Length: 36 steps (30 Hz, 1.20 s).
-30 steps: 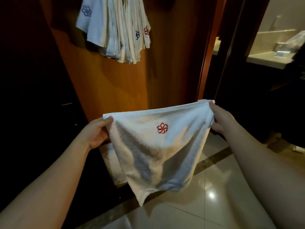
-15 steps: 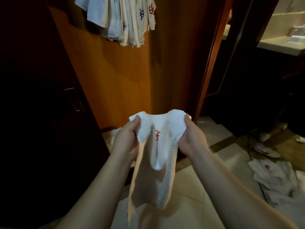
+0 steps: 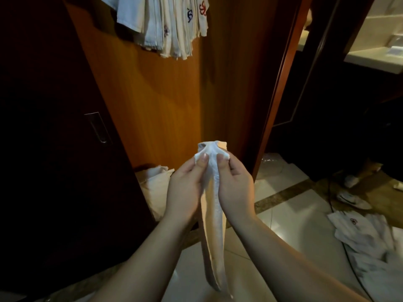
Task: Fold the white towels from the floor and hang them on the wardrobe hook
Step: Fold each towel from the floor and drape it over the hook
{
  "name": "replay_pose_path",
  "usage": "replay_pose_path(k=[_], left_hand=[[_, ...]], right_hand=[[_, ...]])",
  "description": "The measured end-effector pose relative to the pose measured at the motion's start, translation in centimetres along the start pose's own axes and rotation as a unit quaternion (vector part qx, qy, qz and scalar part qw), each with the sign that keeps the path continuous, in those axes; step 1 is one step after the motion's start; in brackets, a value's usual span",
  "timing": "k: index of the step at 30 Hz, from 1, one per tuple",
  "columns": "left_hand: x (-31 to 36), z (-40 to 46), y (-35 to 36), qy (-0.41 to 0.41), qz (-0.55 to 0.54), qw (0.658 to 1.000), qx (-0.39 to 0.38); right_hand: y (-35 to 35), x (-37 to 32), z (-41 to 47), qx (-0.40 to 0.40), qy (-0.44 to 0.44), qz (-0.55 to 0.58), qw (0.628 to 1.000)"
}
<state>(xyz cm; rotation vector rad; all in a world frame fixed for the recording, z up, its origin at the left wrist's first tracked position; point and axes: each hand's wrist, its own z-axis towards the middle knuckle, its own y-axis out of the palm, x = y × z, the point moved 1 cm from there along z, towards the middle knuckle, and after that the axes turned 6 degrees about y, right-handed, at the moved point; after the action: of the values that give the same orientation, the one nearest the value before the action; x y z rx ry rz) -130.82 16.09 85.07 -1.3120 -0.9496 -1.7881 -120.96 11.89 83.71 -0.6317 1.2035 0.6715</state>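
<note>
Towels already hung [image 3: 174, 29] crowd the top of the orange wardrobe panel [image 3: 152, 101], a thick bunch of folded white cloths with red and blue emblems, though the hook itself is out of view above the frame. That suggests a good share of the job is done. Work remains, however: loose white towels on the floor [image 3: 370, 240] lie crumpled on the tiles at the right, one showing a small red emblem, and another pale heap [image 3: 157, 184] sits at the foot of the wardrobe, partly in shadow, so I cannot tell whether it is towels or something else. One towel in hand [image 3: 212, 225] is mid-fold, doubled into a narrow strip that hangs straight down between the forearms, clear of the floor. Its top corners are gathered together in front of the panel. The left hand [image 3: 185, 188] pinches the upper edge between thumb and curled fingers, and the right hand [image 3: 235, 186] does the same from the other side, the two thumbs almost side by side with the cloth bunched between them. Both grips look closed tight on the fabric, not spread. Judging by this, the fold needs finishing before the strip goes up with the others.
</note>
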Motion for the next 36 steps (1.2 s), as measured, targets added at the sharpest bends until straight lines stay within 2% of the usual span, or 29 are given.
replay_pose_path(k=[3, 6, 9, 16, 18, 20, 22, 23, 26, 31, 33, 36], left_hand=[[0.2, 0.1, 0.4, 0.003, 0.038, 0.999, -0.017], [0.6, 0.5, 0.1, -0.021, 0.023, 0.997, -0.069], [1.1, 0.8, 0.1, -0.006, 0.009, 0.996, -0.089], [1.0, 1.7, 0.5, 0.008, 0.075, 0.985, -0.152], [1.2, 2.2, 0.1, 0.026, 0.080, 0.988, -0.131], [1.7, 3.0, -0.3, 0.099, 0.130, 0.985, -0.056], [2.4, 4.1, -0.9, 0.176, 0.239, 0.955, -0.009], [2.6, 4.7, -1.1, 0.190, 0.275, 0.942, -0.026], [3.2, 6.1, -1.4, 0.116, 0.304, 0.939, -0.110], [3.4, 7.2, -2.9, 0.092, 0.501, 0.836, -0.205], [3.7, 7.3, -3.6, 0.159, 0.543, 0.794, -0.224], [5.3, 7.5, -4.4, 0.316, 0.550, 0.745, -0.206]], right_hand=[[-0.3, -0.4, 0.1, -0.020, -0.013, -0.009, 1.000], [-1.1, -0.6, 0.5, -0.077, -0.023, -0.012, 0.997], [-1.8, -0.6, 0.8, -0.120, -0.040, -0.026, 0.992], [-3.4, -1.1, 2.4, -0.074, -0.057, 0.004, 0.996], [-4.0, -1.4, 3.4, -0.076, -0.039, 0.010, 0.996], [-4.6, -1.7, 4.5, -0.074, -0.027, 0.014, 0.997], [-5.3, -2.2, 5.5, -0.080, -0.021, 0.022, 0.996], [-5.6, -2.4, 6.0, -0.089, -0.020, 0.026, 0.995], [-6.4, -2.7, 7.1, -0.112, -0.020, 0.021, 0.993], [-9.0, -3.1, 8.6, -0.078, -0.014, 0.026, 0.997], [-10.2, -2.9, 9.2, -0.069, -0.018, 0.001, 0.997], [-11.8, -2.3, 9.8, -0.071, -0.014, -0.018, 0.997]])
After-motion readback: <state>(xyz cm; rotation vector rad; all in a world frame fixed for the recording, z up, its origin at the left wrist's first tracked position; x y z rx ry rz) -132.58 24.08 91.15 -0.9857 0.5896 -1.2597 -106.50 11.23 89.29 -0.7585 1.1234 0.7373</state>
